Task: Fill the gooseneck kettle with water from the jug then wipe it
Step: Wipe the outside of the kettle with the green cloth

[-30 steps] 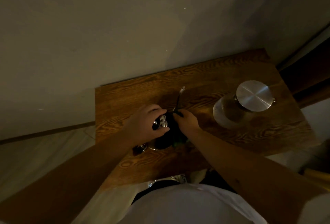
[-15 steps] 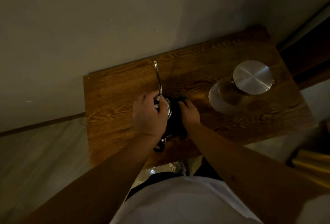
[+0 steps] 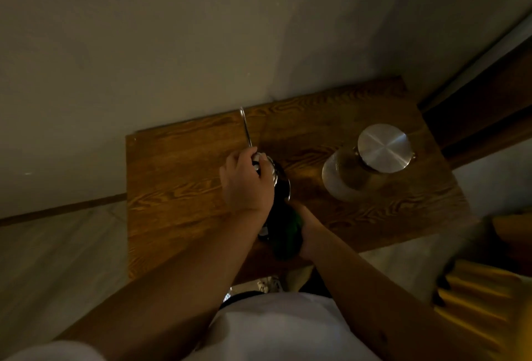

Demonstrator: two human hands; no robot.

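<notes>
- The wooden table [image 3: 178,176] stands against a pale wall, seen from above in dim light.
- The jug [image 3: 354,176], clear glass with a round metal lid [image 3: 384,148], stands on the table well to the right of the kettle, touched by neither hand.
- The left arm reaches forward from the lower left across the table's near edge, wrist bent a little downward.
- The right arm comes in from the lower right, forearm angled toward the kettle's near side.
- The gooseneck kettle [image 3: 283,188] sits dark near the table's middle, mostly hidden under the hands; its thin spout [image 3: 246,127] points away toward the wall.
- The left hand [image 3: 247,185] lies over the kettle's top, fingers curled down and closed on its lid area.
- The right hand [image 3: 306,231] presses a dark green cloth [image 3: 288,235] against the kettle's near side, fingers wrapped shut around the cloth.
</notes>
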